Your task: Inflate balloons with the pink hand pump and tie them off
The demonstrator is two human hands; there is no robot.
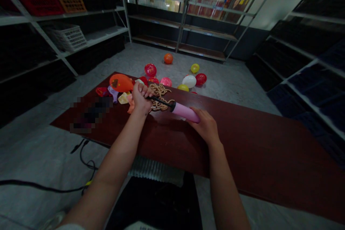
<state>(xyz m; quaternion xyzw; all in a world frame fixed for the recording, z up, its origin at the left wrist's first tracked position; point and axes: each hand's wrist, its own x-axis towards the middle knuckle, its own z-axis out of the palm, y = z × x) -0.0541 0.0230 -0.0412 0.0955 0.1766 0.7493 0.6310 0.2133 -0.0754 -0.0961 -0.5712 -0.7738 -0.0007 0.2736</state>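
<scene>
My left hand (141, 97) is closed around the neck of an orange balloon (121, 82) and the black nozzle of a pink hand pump (184, 112). The balloon is partly inflated and lies on the dark red table (242, 140). My right hand (206, 125) grips the pump's pink barrel at its near end. A heap of tan rubber bands (160, 97) lies just behind the pump. Several limp, uninflated balloons (118, 96) lie to the left of my left hand.
Several inflated balloons (188, 81) in red, pink, white, yellow and orange lie on the grey floor beyond the table. Metal shelves (88, 36) with plastic crates line the walls. Black cables (83, 158) run over the floor at the left. A dark object (159, 205) sits below the table's near edge.
</scene>
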